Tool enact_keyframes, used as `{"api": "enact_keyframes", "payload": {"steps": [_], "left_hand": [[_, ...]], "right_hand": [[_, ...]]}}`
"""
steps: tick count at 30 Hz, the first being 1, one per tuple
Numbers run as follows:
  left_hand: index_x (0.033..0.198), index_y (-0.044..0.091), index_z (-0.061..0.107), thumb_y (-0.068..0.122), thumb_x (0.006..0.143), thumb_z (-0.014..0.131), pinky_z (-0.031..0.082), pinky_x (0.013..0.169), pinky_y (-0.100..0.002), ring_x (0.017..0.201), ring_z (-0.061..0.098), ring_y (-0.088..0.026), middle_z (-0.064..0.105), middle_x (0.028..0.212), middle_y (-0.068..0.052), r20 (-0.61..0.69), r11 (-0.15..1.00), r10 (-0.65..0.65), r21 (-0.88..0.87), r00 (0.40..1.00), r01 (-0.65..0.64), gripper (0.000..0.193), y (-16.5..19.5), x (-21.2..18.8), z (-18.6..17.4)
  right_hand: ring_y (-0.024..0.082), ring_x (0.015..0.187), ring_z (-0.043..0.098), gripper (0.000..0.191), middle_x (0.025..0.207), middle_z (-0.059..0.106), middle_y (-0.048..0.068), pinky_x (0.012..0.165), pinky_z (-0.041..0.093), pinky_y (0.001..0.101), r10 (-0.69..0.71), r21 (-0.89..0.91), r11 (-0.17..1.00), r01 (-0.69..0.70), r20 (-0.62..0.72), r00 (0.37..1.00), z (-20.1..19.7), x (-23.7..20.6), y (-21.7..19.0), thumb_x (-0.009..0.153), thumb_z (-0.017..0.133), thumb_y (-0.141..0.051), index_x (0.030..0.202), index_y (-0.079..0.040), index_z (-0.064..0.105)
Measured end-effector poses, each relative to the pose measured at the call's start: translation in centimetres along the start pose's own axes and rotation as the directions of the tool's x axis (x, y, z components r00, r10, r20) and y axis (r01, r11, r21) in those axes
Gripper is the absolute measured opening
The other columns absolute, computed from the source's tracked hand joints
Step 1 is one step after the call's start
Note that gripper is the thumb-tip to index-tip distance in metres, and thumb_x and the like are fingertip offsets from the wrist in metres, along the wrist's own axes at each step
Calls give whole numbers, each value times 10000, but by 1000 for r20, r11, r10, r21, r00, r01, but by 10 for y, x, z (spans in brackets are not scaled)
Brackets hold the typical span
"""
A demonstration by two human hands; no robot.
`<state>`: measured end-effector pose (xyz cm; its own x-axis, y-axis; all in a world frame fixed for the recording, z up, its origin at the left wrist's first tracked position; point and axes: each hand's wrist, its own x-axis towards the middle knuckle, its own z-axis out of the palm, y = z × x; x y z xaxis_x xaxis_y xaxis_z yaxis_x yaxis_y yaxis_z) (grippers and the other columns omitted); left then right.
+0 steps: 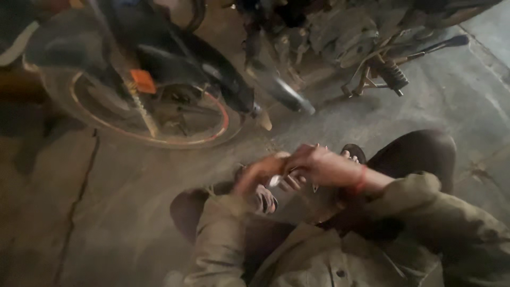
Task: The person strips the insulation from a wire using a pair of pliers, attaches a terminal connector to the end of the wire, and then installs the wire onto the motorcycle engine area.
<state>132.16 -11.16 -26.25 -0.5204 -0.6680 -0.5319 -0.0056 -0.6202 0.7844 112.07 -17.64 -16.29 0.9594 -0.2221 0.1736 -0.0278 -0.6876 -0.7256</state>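
Head cam, blurry shot. Left hand (258, 172) & right hand (319, 165) meet in front of the person's knees, fingers curled narrow round a small pale metal piece (276, 179) that shows between the two sets of fingertips; can't tell what it is, nor which hand really grips it. Red thread band (362, 180) on the right wrist, olive jacket sleeve (425, 212) behind it. Under the fingers: sandalled feet (265, 201) on grey concrete floor (133, 212). Well beyond the fingertips, up-left, motorcycle wheel (154, 114) w/ red rim stripe & orange reflector (143, 81). Up-right of the fingers, stand & footpeg (390, 74), well apart.
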Motion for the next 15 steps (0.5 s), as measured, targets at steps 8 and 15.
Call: {"api": "enact_keyframes", "payload": {"steps": [8,15], "left_hand": [[1070,10,677,151,1010,630,549,582,-338,696,672,-209,693,879,-113,-542,801,198,-390,817,-453,159,-45,40,-51],[1081,100,632,182,1022,600,469,521,-313,620,558,-141,594,794,-37,-761,573,263,-371,593,-731,106,27,43,-99]], "right_hand": [[449,1220,564,382,1285,615,250,956,484,550,-270,-145,932,333,336,902,-24,32,-7,761,750,-155,1126,-45,774],[179,631,625,175,714,681,100,573,489,341,109,-51,991,-127,-270,957,-163,63,31,932,785,-209,923,-37,752]]}}
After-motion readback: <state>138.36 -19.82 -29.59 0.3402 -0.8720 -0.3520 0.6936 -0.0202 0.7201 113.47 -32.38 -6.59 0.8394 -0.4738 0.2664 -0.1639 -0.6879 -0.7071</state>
